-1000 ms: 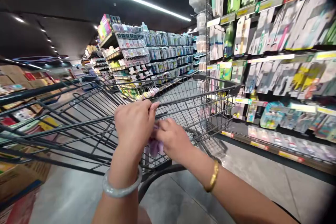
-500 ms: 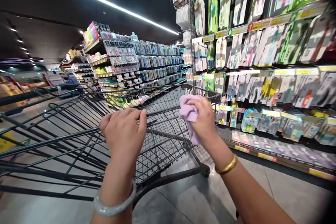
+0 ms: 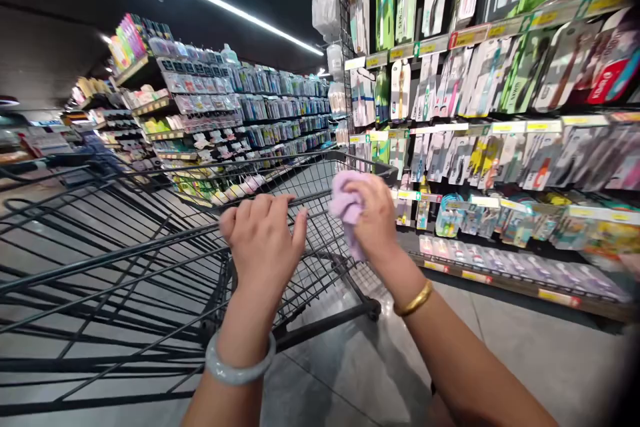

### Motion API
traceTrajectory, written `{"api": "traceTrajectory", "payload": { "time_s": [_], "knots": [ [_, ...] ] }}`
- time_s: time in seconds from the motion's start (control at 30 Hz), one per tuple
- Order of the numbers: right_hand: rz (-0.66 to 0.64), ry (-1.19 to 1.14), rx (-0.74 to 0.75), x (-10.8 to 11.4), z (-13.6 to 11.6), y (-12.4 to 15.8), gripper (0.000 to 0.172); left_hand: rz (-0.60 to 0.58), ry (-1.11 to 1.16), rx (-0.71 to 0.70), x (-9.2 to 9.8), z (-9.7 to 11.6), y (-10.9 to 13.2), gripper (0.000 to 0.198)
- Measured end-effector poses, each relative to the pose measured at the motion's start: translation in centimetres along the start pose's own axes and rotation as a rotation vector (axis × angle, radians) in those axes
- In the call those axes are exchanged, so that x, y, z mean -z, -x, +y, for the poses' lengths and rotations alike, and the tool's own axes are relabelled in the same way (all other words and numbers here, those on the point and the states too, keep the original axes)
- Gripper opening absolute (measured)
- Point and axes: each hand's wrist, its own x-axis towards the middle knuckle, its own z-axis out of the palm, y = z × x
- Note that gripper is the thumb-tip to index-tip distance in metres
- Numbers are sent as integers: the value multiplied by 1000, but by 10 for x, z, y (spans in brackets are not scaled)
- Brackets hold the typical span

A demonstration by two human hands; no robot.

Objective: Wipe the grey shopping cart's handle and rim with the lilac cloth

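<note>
A black wire shopping cart [image 3: 165,240] stands side-on before me, its basket reaching to the left edge of the view. My left hand [image 3: 263,237], with a pale bangle on the wrist, has its fingers curled over the cart's top rail, the thumb on the near side. A crumpled lilac cloth [image 3: 345,200] is gripped in my right hand [image 3: 375,217], which wears a gold bracelet. The cloth lies at the top rail, to the right of my left hand, and one end hangs down. The fingertips of both hands are partly hidden.
On the right, a tall shelf rack [image 3: 480,123] carries hanging packs that look like toothbrushes. Further off to the left stands another stocked shelf unit [image 3: 200,107]. Grey tiled floor [image 3: 320,373] shows beneath the cart.
The view has turned a little to the right, so shelves and cart sit further left. My left hand has slid right along the rail, closer to the right hand. The cloth stays in my right hand.
</note>
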Motion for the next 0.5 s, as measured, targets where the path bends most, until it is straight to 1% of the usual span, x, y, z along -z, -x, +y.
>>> {"api": "traceTrajectory", "payload": {
  "time_s": [0.07, 0.1, 0.13, 0.17, 0.2, 0.27, 0.3, 0.33, 0.37, 0.4, 0.43, 0.5],
  "knots": [
    [-98, -17, 175, -4, -14, 5, 26, 13, -9, 34, -2, 2, -2, 34],
    [-139, -12, 245, -5, -16, 5, 27, 16, -8, 50, -4, 3, -2, 33],
    [-156, -4, 285, -4, -11, 4, 27, 12, -4, 61, -5, 4, -3, 33],
    [-146, 8, 289, -3, -2, 2, 27, 8, 5, 68, -6, 4, -3, 34],
    [-116, 12, 249, 0, 11, -1, 26, 6, 17, 73, -7, 5, -2, 34],
    [-8, -10, 132, 4, 38, -7, 21, 5, 51, 83, -9, 6, -1, 34],
    [46, -4, 88, 5, 46, -9, 18, 6, 67, 91, -9, 7, 0, 33],
    [86, 1, 56, 5, 50, -9, 15, 5, 79, 99, -9, 7, 1, 32],
    [103, 8, 46, 4, 47, -9, 13, 2, 88, 106, -9, 8, 2, 32],
    [94, 15, 62, 3, 39, -6, 12, -2, 94, 109, -8, 9, 2, 31],
    [60, 18, 102, 2, 28, -3, 12, -5, 98, 107, -8, 10, 3, 31],
    [-47, 23, 247, 1, 8, 3, 14, -16, 106, 93, -7, 11, 3, 31]
  ]
}}
